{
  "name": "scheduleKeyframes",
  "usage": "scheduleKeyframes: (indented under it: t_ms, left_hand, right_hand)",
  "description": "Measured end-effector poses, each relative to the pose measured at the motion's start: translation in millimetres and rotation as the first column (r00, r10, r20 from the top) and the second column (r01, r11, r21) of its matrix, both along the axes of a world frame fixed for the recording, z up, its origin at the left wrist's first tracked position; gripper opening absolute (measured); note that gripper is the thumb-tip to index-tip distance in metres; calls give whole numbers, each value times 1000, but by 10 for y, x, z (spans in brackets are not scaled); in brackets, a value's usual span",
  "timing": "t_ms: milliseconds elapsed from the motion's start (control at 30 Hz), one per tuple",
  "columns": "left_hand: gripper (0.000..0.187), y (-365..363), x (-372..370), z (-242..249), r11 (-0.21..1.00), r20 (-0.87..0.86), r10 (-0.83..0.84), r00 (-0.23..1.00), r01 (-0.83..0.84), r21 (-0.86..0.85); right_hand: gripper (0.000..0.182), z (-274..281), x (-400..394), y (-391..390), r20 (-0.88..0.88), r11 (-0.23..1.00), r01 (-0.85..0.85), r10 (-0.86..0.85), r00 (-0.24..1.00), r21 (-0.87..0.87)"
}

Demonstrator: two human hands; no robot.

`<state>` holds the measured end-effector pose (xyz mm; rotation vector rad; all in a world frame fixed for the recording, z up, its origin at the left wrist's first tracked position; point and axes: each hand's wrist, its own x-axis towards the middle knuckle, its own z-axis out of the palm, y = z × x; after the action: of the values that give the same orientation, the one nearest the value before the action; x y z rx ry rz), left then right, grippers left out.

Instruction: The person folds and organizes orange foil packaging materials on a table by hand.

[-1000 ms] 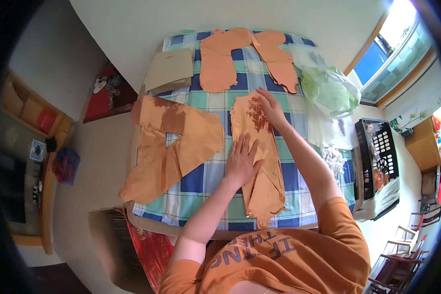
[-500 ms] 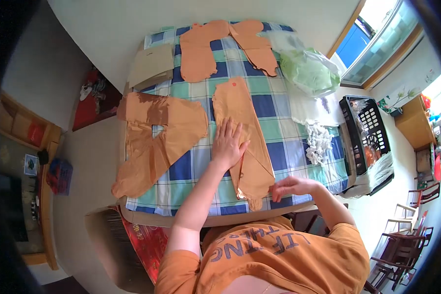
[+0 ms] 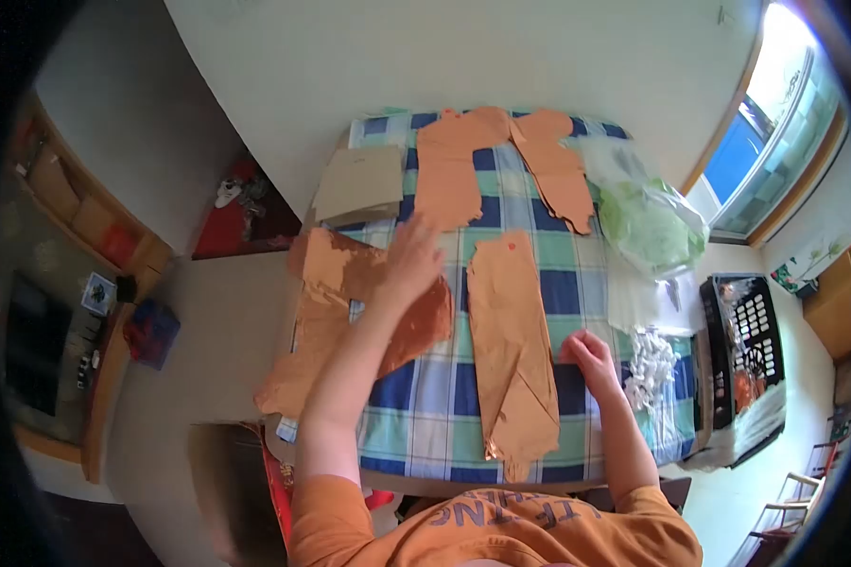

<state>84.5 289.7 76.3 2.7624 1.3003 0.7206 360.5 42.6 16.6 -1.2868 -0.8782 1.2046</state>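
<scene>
A flat copper foil balloon [image 3: 509, 326], its lower end folded over, lies lengthwise on the checked cloth in front of me. My left hand [image 3: 414, 257] is raised over a second, wider foil balloon [image 3: 326, 302] on the left; motion blurs it, but its fingers look stretched out and hold nothing visible. The balloon's right part shows a darker, shiny face. Beside the right edge of the folded balloon is my right hand [image 3: 591, 361], fingers curled together with nothing seen in them.
More flat foil balloons [image 3: 447, 180] lie at the back, beside cardboard sheets [image 3: 361, 184]. On the right are a green-tinted plastic bag [image 3: 652, 227], a white stringy bundle [image 3: 651, 364] and a black crate [image 3: 719, 378]. A cardboard box [image 3: 222, 491] stands at lower left.
My left hand has lifted off the folded balloon and moved left over the wider one. My right hand has drawn up along the folded balloon's right side, its fingers curling. The view has tilted upward.
</scene>
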Motion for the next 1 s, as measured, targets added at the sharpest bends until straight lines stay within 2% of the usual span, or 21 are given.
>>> scheduleKeyframes:
  t_ms: [33, 100, 133, 200, 267, 400, 500, 600, 800, 867, 900, 967, 1000]
  left_hand:
    - [57, 278, -132, -67, 993, -15, 48, 999, -47, 105]
    - [52, 700, -371, -37, 991, -100, 132, 986, -132, 13]
    - [49, 825, -461, -42, 982, -114, 186, 976, -183, 36]
    - [44, 1026, -617, -85, 956, -136, 292, 947, -284, 79]
    - [37, 1234, -796, -241, 955, -155, 295, 943, -286, 78]
    - [26, 1265, -859, -168, 941, -239, 339, 910, -331, 74]
    - [20, 1237, -907, -90, 953, -238, 304, 922, -299, 59]
    - [17, 1273, -958, -124, 967, -175, 246, 953, -230, 107]
    - [16, 1275, -1001, -78, 979, -193, 195, 962, -180, 92]
    - [17, 1169, -928, 41, 925, -117, 333, 935, -301, 233]
    - [17, 1037, -844, 207, 884, -70, 396, 916, -359, 299]
    - [18, 664, -678, 542, 881, 67, 249, 966, -254, 398]
    - [18, 427, -585, 679, 870, 129, 164, 978, -205, 449]
  right_hand:
    - [18, -1, 4, -9, 10, 1000, 2, -2, 1000, -26]
    - [18, 1, 35, -7, -80, 999, -8, 5, 997, -34]
    - [18, 5, 44, -5, -124, 999, -11, 5, 992, -41]
    - [18, 22, 42, -3, -71, 998, -37, 34, 997, -47]
    - [19, -4, 49, 9, -15, 997, -71, 70, 997, -15]
    - [19, -23, 61, 5, -10, 997, -73, 73, 997, -2]
    - [18, -23, 47, 4, 25, 997, -75, 75, 997, -5]
    - [19, -1, 32, 16, 18, 998, -69, 69, 997, 6]
    - [20, 22, 5, 14, 53, 999, -30, 31, 998, -18]
    - [19, 18, 19, 4, 42, 999, -29, 31, 999, -37]
    - [19, 19, 33, 4, -33, 999, -26, 25, 999, -29]
    - [18, 15, 74, 12, -179, 1000, -10, 8, 984, -10]
    - [19, -19, 101, 20, -173, 1000, -15, 19, 985, 25]
